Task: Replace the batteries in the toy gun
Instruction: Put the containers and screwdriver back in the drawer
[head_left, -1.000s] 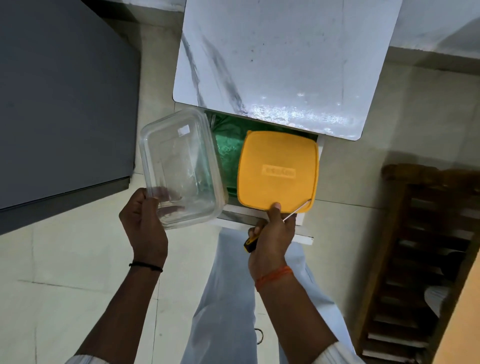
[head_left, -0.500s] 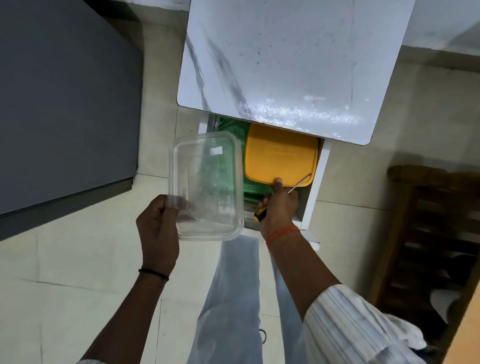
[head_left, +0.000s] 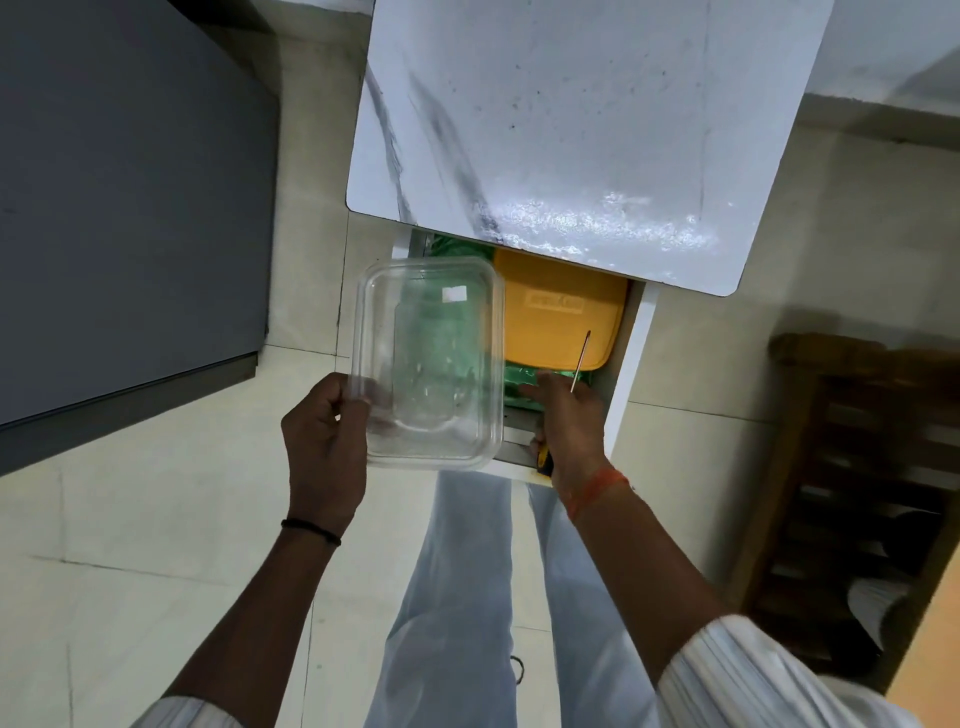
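My left hand (head_left: 324, 441) grips the near edge of an empty clear plastic container (head_left: 431, 364) and holds it above the open drawer (head_left: 631, 353) of a small white table. My right hand (head_left: 569, 421) reaches into the drawer and holds a screwdriver (head_left: 579, 364), whose thin metal shaft points up over a yellow lid (head_left: 558, 317); its yellow-and-black handle shows under the palm. The yellow lid lies in the drawer on a green bag (head_left: 457, 247). No toy gun or batteries are in view.
The white marble-pattern tabletop (head_left: 571, 124) overhangs the drawer. A dark grey cabinet (head_left: 130, 197) stands at the left. A dark wooden rack (head_left: 857, 493) stands at the right. Pale floor tiles and my light trouser legs lie below.
My right hand has pushed the yellow lid deeper into the drawer and let go of it, keeping the screwdriver. My left hand has brought the clear container right, over the drawer.
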